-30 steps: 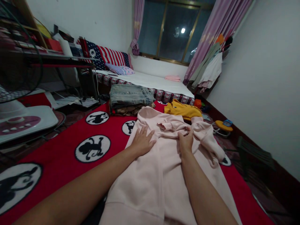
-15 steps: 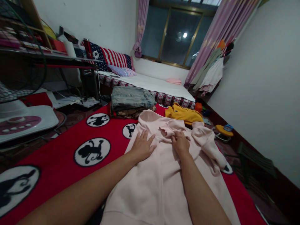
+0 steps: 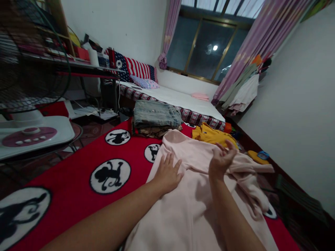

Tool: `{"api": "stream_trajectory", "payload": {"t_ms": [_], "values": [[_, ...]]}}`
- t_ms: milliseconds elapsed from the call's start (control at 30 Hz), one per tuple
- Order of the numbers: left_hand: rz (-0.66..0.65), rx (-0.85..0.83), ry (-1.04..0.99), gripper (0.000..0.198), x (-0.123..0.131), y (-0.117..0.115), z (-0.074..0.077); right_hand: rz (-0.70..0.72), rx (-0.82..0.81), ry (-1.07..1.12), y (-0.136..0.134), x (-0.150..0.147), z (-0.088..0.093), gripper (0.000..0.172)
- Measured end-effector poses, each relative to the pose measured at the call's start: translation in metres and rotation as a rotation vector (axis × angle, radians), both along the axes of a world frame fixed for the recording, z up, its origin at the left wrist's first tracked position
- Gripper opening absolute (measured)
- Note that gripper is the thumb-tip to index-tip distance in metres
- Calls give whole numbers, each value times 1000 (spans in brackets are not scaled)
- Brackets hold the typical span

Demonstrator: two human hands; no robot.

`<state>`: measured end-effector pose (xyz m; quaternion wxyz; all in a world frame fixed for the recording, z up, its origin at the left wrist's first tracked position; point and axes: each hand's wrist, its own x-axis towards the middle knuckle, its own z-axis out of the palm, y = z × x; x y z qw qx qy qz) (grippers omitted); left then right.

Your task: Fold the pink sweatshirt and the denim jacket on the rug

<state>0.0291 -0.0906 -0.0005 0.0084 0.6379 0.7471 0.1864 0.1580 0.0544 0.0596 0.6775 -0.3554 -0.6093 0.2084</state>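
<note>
A pale pink sweatshirt (image 3: 188, 209) lies spread on a red blanket (image 3: 75, 164) printed with black cartoon figures in white circles. My left hand (image 3: 167, 172) rests flat on the sweatshirt's left side, fingers apart. My right hand (image 3: 222, 160) is raised just above the garment, palm turned up and fingers spread, holding nothing. One pink sleeve (image 3: 251, 169) stretches out to the right past that hand.
A stack of folded jeans and clothes (image 3: 154, 118) and a yellow garment (image 3: 211, 136) lie beyond the sweatshirt. A bed (image 3: 178, 99) stands under the window. A fan (image 3: 28, 87) and a cluttered desk (image 3: 78, 66) are at left, hanging clothes (image 3: 243, 90) at right.
My right hand let go of the bunched sleeve near the collar and lifted, palm up. The sleeve now lies flung out to the right. The left hand stayed pressed on the sweatshirt.
</note>
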Motion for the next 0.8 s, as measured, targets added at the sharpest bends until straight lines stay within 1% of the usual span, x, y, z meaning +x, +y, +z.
{"api": "stream_trajectory", "payload": {"t_ms": [67, 100, 167, 233, 300, 333, 433, 467, 533, 567, 633, 700, 800], "values": [[-4, 7, -13, 62, -1, 0, 1, 227, -54, -153, 3, -39, 9, 47], [-12, 7, -18, 63, -1, 0, 1, 302, -65, -250, 7, -59, 12, 49], [-33, 5, -21, 63, -3, 0, 3, 374, -37, -446, 17, -92, 15, 59], [-53, 0, -21, 63, -4, 0, 4, 389, 6, -618, 26, -115, 15, 68], [-55, 0, -31, 63, -4, 0, 5, 377, -9, -779, 30, -125, 11, 69], [-50, -4, -39, 63, -4, 0, 6, 362, -40, -859, 31, -126, 7, 65], [-34, -9, -55, 62, -2, -1, 7, 312, -152, -1080, 29, -115, -6, 47], [-31, -9, -53, 60, -1, -2, 8, 304, -175, -1129, 28, -110, -11, 47], [-25, -9, -47, 57, 1, -2, 10, 313, -188, -1166, 27, -99, -18, 48], [-22, -9, -46, 56, 1, -2, 10, 330, -189, -1155, 26, -95, -20, 45], [-20, -6, -45, 56, 2, -2, 10, 380, -217, -1079, 26, -89, -20, 34], [-32, 5, -46, 58, 1, -1, 7, 435, -261, -985, 29, -88, -13, 26], [-55, 29, -75, 58, 0, 0, 4, 496, -253, -699, 37, -93, 6, 28]]}}
